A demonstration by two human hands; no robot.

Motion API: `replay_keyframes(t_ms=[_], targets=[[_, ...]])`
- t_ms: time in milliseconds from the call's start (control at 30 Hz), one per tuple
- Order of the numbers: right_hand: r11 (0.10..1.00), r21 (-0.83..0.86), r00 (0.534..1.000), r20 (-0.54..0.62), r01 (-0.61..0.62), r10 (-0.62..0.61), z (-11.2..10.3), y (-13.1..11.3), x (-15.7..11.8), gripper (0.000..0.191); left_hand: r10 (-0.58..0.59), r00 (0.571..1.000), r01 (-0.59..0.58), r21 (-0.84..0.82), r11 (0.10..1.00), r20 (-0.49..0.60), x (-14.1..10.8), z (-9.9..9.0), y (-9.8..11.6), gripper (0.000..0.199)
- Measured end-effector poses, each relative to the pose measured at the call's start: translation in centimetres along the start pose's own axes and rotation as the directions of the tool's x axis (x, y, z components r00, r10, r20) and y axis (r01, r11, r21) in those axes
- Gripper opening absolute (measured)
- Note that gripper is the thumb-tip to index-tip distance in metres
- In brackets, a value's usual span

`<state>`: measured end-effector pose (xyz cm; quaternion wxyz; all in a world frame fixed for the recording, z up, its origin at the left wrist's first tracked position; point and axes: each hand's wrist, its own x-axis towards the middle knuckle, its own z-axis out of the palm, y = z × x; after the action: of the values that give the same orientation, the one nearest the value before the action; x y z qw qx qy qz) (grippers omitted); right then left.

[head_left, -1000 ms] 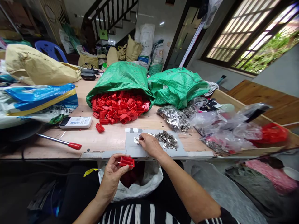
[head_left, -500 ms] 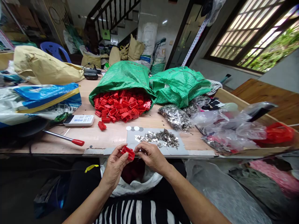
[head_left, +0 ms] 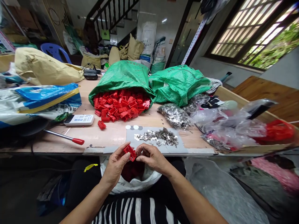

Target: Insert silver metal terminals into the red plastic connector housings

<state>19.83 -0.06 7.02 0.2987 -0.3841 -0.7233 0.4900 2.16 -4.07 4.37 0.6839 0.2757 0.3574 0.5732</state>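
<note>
Between the thumb and fingers of my left hand (head_left: 118, 163) is a red plastic part (head_left: 130, 152), tilted, its hollow side showing. My right hand (head_left: 151, 158) is pinched at the right end of that part; whatever its fingertips hold is too small to make out. Small metal pieces (head_left: 164, 137) lie heaped on a grey mat (head_left: 130, 137) just beyond my hands. Many more red parts (head_left: 121, 105) spill from a green sack (head_left: 123, 74), and a single one (head_left: 101, 125) lies apart from them. Below my hands an open white sack (head_left: 149, 180) sits at my lap.
A lever with a red grip (head_left: 78, 141) and a white device (head_left: 79, 120) are on the left. On the right are a second green sack (head_left: 179, 84), a bag of metal pieces (head_left: 175, 115) and clear plastic bags (head_left: 243, 132). The table edge (head_left: 193, 151) runs beyond my wrists.
The red part in my left hand has tilted more steeply. My right fingers have closed in on its right end.
</note>
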Motion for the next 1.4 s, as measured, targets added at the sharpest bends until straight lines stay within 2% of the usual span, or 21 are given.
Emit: replay_keyframes(t_ms=[100,233,333,400,667,833,1100,1233,1400], targets=[[1.0,-0.021,0.999,-0.038,-0.012,0.012,-0.3,0.4,-0.4,0.021,0.009,1.0,-0.009,0.059,0.998,-0.001,0.3,-0.1,-0.2,0.04],[0.977,-0.211,0.994,-0.095,0.036,-0.058,-0.6,1.1,-0.8,0.028,0.117,0.993,-0.12,0.242,0.963,0.028,1.1,-0.6,-0.2,0.038],[0.935,-0.354,0.99,-0.117,0.029,-0.075,-0.5,1.8,-0.7,0.029,0.254,0.965,-0.259,0.445,0.857,0.072,2.0,-1.1,-0.1,0.032],[0.912,-0.41,0.989,-0.13,0.012,-0.071,-0.3,2.2,-0.5,0.027,0.305,0.946,-0.312,0.553,0.773,0.107,2.8,-1.4,-0.2,0.03],[0.874,-0.485,0.99,-0.104,0.03,-0.092,0.0,2.6,0.4,0.015,0.294,0.939,-0.33,0.711,0.621,0.179,4.6,-2.5,-0.8,0.038],[0.855,-0.517,0.997,-0.037,0.04,-0.069,-0.1,2.6,0.7,0.018,0.241,0.952,-0.302,0.704,0.643,0.188,4.7,-2.8,-0.6,0.037],[0.846,-0.532,0.998,-0.032,0.036,-0.062,0.1,2.8,0.7,0.018,0.203,0.967,-0.255,0.679,0.688,0.157,4.9,-2.8,-0.3,0.037],[0.838,-0.545,0.999,-0.037,-0.023,0.003,0.2,2.2,0.9,0.018,0.196,0.963,-0.268,0.707,0.655,0.184,4.9,-2.9,-0.3,0.033],[0.785,-0.597,0.986,-0.101,-0.166,0.132,1.1,1.2,1.3,0.014,0.203,0.96,-0.278,0.698,0.66,0.191,5.1,-3.0,-0.3,0.032]])
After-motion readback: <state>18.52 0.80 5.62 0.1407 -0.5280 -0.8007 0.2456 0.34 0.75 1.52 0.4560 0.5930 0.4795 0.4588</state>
